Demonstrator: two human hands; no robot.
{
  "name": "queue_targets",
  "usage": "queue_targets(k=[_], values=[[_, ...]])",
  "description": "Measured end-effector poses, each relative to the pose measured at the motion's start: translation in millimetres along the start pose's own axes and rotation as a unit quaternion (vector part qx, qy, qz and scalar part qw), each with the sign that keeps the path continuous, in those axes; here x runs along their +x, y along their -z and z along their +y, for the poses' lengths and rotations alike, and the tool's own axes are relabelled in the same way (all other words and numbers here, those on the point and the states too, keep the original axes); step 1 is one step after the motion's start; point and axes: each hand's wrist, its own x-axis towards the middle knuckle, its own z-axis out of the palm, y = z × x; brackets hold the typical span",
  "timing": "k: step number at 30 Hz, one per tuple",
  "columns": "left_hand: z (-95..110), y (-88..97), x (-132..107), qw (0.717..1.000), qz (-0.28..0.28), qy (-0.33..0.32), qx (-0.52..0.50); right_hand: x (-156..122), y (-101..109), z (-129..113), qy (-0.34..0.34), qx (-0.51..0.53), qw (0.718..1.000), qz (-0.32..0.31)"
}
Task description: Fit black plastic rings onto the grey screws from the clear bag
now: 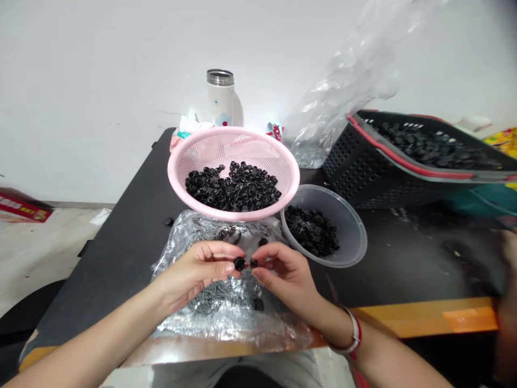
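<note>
Between the thumb and fingers of my left hand is a small round black plastic part. My right hand pinches a smaller black piece just to its right, with a narrow gap between the two. Both hands are above a clear plastic bag that holds many thin grey metal pieces. Beyond them a pink mesh colander contains a heap of black ring-like parts. At the right of it, a clear plastic tub holds small black pieces.
A dark perforated basket with red-grey handles, full of black parts, stands back right. A cream bottle without a lid stands by the wall. Clear plastic film rises behind. At the right edge, another person's arm is blurred.
</note>
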Motion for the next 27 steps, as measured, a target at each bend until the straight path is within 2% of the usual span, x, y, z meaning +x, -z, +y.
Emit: queue_targets(k=[4,9,19,27], values=[[-1.8,-1.7,0.4,1.000,-0.012,-0.008,0.002,-0.6,0.5,-2.9,0.066,-0.087,0.994,-0.006],[-3.0,-3.0,0.1,0.999,-0.024,-0.022,0.019,0.4,0.7,-6.3,0.103,-0.135,0.985,-0.019],[-5.2,-3.5,0.6,0.999,-0.025,-0.024,0.036,0.4,-0.1,-7.9,0.113,-0.154,0.981,-0.030],[-3.8,-6.1,-1.4,0.998,-0.007,-0.017,0.053,-0.5,0.1,-8.3,0.096,-0.160,0.982,-0.044]])
